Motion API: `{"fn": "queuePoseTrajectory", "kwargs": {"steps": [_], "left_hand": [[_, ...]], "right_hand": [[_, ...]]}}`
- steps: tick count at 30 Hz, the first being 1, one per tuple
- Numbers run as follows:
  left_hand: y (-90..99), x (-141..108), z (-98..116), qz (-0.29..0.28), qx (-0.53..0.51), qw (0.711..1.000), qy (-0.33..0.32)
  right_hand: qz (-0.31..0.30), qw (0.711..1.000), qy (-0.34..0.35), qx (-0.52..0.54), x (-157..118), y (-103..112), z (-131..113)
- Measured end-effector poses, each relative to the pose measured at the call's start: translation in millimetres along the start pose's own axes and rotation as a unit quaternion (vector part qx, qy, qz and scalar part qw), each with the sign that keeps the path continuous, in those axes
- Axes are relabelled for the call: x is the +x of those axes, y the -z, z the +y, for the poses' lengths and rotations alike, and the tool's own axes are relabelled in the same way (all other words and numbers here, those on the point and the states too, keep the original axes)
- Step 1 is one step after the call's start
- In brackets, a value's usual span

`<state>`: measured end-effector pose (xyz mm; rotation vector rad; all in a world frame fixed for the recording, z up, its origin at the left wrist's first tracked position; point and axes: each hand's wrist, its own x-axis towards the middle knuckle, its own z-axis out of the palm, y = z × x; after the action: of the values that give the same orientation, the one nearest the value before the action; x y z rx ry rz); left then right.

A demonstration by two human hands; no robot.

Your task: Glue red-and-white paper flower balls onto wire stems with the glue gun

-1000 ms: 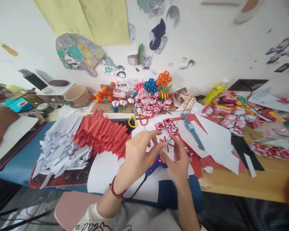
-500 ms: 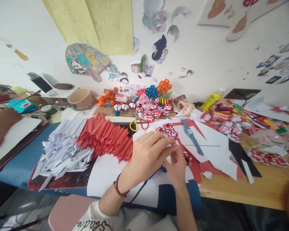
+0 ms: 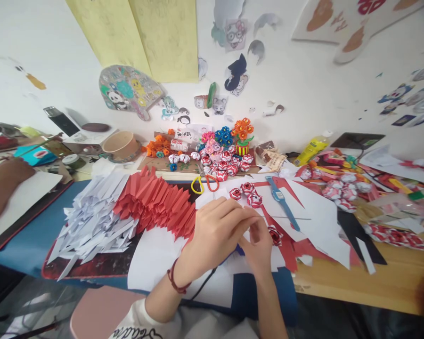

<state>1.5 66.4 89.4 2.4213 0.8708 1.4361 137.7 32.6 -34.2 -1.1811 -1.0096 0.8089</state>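
Note:
My left hand (image 3: 215, 233) is closed, its fingertips pinched together and meeting those of my right hand (image 3: 261, 245), which is closed too. What they pinch is mostly hidden behind the fingers. From the fingertips a thin dark stick or wire (image 3: 297, 218) juts out to the right, above the white paper; which hand grips it I cannot tell. Just beyond my fingers lie several red-and-white folded paper flowers (image 3: 248, 188), and another paper flower (image 3: 274, 235) sits right of my right hand. Something blue (image 3: 239, 249) shows partly beneath the hands.
Left of my hands are piles of folded red paper strips (image 3: 155, 202) and white paper strips (image 3: 95, 216). Yellow-and-orange-handled scissors (image 3: 198, 185), a blue watch (image 3: 282, 202) and a yellow bottle (image 3: 311, 148) lie further back. Another person's hand (image 3: 10, 172) rests at far left.
The thin dark stick reaches less far to the right than before. Both hands keep nearly the same place and pinch. The whole view has shifted slightly.

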Motion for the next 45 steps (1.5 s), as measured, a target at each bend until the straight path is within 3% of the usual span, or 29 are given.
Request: {"fn": "queuePoseTrajectory", "kwargs": {"steps": [8,13,16,22,27,34,40,45], "left_hand": [[2.9,-0.6,2.2,-0.007,0.009,1.000,0.003],[8.7,-13.1,4.0,-0.028,0.030,0.995,0.086],[0.8,-32.2,6.7,-0.014,0.045,0.989,0.142],[-19.1,-59.5,15.2,0.014,0.096,0.979,0.177],[-19.2,-58.8,19.1,0.031,0.104,0.978,0.180],[-23.3,-59.7,25.0,0.011,0.098,0.972,0.213],[-25.3,-56.3,21.2,-0.006,0.063,0.973,0.223],[-24.2,-52.5,14.3,-0.012,0.042,0.970,0.237]], "right_hand": [[0.002,1.000,-0.005,-0.001,-2.0,-0.4,-0.7],[0.030,0.999,0.011,0.007,-5.0,-3.8,-10.9],[0.060,0.998,0.031,0.014,-7.2,-8.7,-18.3],[0.074,0.993,0.086,0.011,-10.4,-16.5,-25.2],[0.076,0.994,0.075,0.017,-13.9,-20.6,-31.1],[0.090,0.995,0.035,0.036,-19.7,-26.1,-34.6],[0.120,0.992,0.041,0.002,-20.1,-25.4,-31.9],[0.077,0.996,0.046,0.004,-18.8,-19.3,-30.1]]}}
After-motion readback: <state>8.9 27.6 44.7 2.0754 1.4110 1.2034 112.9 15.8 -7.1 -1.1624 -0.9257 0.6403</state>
